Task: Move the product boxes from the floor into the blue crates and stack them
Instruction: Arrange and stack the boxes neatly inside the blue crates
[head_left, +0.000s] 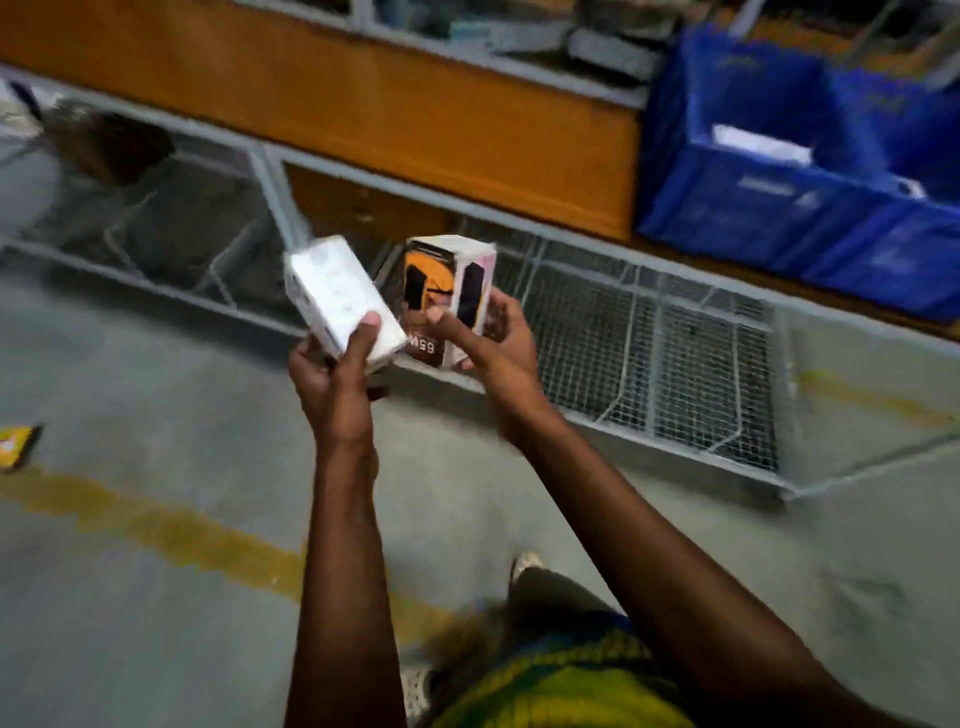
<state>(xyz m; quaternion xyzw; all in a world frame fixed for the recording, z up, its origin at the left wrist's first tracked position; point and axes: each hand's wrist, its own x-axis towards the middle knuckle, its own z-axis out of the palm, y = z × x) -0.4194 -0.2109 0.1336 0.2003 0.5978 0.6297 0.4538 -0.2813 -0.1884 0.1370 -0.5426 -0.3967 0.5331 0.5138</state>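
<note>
**Clerk:** Entry one, the hands?

**Checker:** Left hand (337, 374): raised at chest height, fingers curled round the lower end of a white box (340, 299), thumb flat on its front face. Right hand (488, 343): fingers wrapped behind a printed box (447, 291), thumb pressed on the front.

**Clerk:** Condition of the boxes?

**Checker:** White box: plain, tilted, upper end leaning left. Printed box: orange and black picture, white side panel, roughly upright, lettering at the lower end upside down. The two are held side by side above the floor (156, 389). The white one overlaps the printed one's lower left corner. I cannot tell whether they touch.

**Clerk:** Destination?

**Checker:** Blue crates (779, 208): upper right, well apart from both boxes. A white object (761, 143) lies inside the nearer one. The view is too blurred to name it.

**Clerk:** Surroundings?

**Checker:** Wire rack (649, 353): grey mesh, low on the floor, directly beyond the hands. Orange beam (363, 104): runs across above the rack. Yellow line (182, 530): worn paint crossing the grey floor. Yellow packet (15, 447): on the floor at the left edge, partly cut off. Shoe (524, 564): visible between the forearms.
</note>
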